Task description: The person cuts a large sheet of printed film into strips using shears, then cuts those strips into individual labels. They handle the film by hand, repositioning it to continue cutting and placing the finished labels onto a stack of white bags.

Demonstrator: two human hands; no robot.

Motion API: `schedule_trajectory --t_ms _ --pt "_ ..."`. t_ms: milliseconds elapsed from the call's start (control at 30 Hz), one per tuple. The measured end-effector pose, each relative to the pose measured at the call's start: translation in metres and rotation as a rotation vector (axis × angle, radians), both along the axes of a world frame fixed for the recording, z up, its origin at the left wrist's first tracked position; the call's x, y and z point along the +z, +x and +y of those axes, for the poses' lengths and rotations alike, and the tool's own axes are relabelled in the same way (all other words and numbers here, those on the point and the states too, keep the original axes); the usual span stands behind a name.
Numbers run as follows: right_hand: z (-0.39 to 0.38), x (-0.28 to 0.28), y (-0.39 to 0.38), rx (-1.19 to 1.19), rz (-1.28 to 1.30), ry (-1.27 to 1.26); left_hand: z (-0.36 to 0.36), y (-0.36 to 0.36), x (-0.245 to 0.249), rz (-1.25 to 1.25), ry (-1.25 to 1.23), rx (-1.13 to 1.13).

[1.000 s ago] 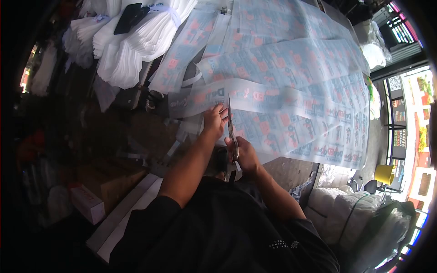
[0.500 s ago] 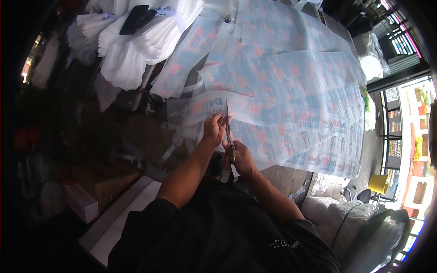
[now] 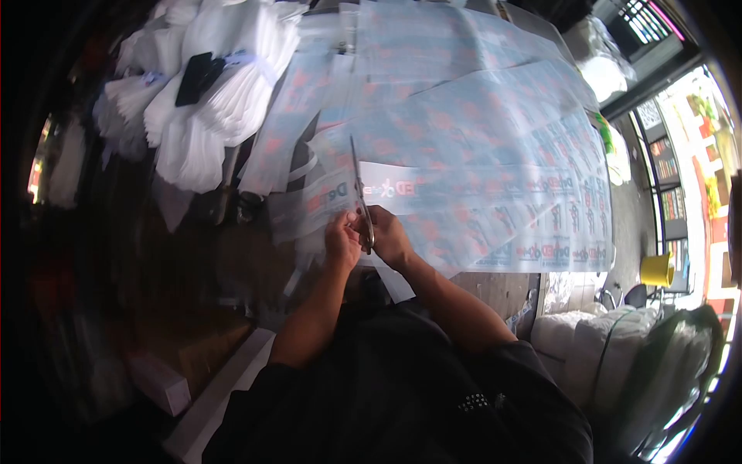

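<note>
In the head view, we see the right grip (image 3: pixel 390 236) closed around the handles of the scissors (image 3: pixel 361 198), whose blades point away from the body, across the printed strip (image 3: pixel 394 189) that overlaps the wider printed sheets (image 3: pixel 479 131). The left grip (image 3: pixel 342 238) is partly curled beside the handles, fingertips at the strip's lower edge; we cannot tell whether it pinches the film or only rests there.

We judge the left fingertips to be most at risk: they sit so near the blades that a slip could nick them. The film looks thin and slack, so it could bunch between the blades or run crooked if poorly tensioned. The sheets close behind could also be caught by the blade tip.

Blur softens the fingertips, and we cannot make out how far the blades are apart. The right fingers hide part of the handles, the print is only partly legible, and the left side sinks into shadow.
</note>
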State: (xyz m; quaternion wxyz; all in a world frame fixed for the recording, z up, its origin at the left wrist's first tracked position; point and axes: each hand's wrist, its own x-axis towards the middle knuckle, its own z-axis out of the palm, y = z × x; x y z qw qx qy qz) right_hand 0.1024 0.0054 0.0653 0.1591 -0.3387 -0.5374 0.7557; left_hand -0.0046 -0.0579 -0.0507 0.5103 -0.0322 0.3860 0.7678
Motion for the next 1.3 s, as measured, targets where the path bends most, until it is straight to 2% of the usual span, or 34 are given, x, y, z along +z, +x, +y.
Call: schedule_trajectory --t_ms 33,100,133,167,233,333,367,400,433,533,567,667,733,800,833,900,933,1000,1200,1300 --pt "0.0 0.008 0.006 -0.008 0.05 0.007 0.004 -0.001 0.005 -0.001 0.005 -0.026" --pt "-0.001 0.015 0.027 -0.025 0.045 0.04 0.012 0.001 0.02 0.005 0.086 0.162" --pt "-0.003 0.016 0.042 -0.033 0.008 0.044 0.014 0.005 0.036 -0.008 0.062 0.16" --pt "-0.005 0.017 0.056 -0.038 -0.029 0.047 0.019 0.006 0.031 -0.005 0.069 0.148" --pt "-0.009 -0.006 0.089 -0.067 -0.063 0.02 0.028 0.008 0.012 0.19 -0.171 0.008" --pt "-0.02 -0.025 0.145 -0.123 -0.133 0.038 0.045 0.017 0.025 0.182 -0.335 -0.144" --pt "-0.022 -0.029 0.164 -0.123 -0.21 0.031 0.051 0.021 0.026 0.205 -0.414 -0.232" --pt "-0.025 -0.029 0.178 -0.123 -0.286 0.021 0.059 0.028 0.025 0.247 -0.475 -0.224" --pt "-0.028 -0.03 0.188 -0.136 -0.289 0.022 0.063 0.032 0.024 0.247 -0.47 -0.237" --pt "-0.032 -0.034 0.212 -0.215 -0.227 -0.178 0.076 0.045 0.036 0.332 -0.408 -0.252" --pt "-0.031 -0.034 0.218 -0.239 -0.228 -0.173 0.079 0.048 0.043 0.304 -0.349 -0.146" --pt "-0.024 -0.034 0.222 -0.257 -0.139 -0.308 0.079 0.04 0.044 0.214 -0.236 0.049" --pt "-0.015 -0.044 0.221 -0.124 -0.116 -0.327 0.08 0.042 0.045 0.182 -0.233 0.11" --pt "-0.005 -0.05 0.215 -0.101 -0.07 -0.38 0.085 0.052 0.043 0.017 -0.189 0.065" --pt "0.001 -0.05 0.211 -0.085 -0.027 -0.434 0.089 0.06 0.042 0.017 -0.191 0.076" --pt "0.012 -0.048 0.202 -0.075 -0.051 -0.461 0.103 0.08 0.037 0.01 -0.176 -0.108" --pt "0.018 -0.047 0.199 -0.077 -0.074 -0.483 0.111 0.086 0.031 0.009 -0.177 -0.101" --pt "0.029 -0.044 0.196 -0.077 -0.083 -0.498 0.127 0.098 0.022 0.072 -0.309 -0.307" --pt "0.064 -0.027 0.197 -0.002 -0.108 -0.538 0.152 0.116 0.015 0.205 -0.46 -0.225" --pt "0.079 -0.022 0.194 0.028 -0.109 -0.497 0.155 0.122 0.015 0.159 -0.493 -0.195"
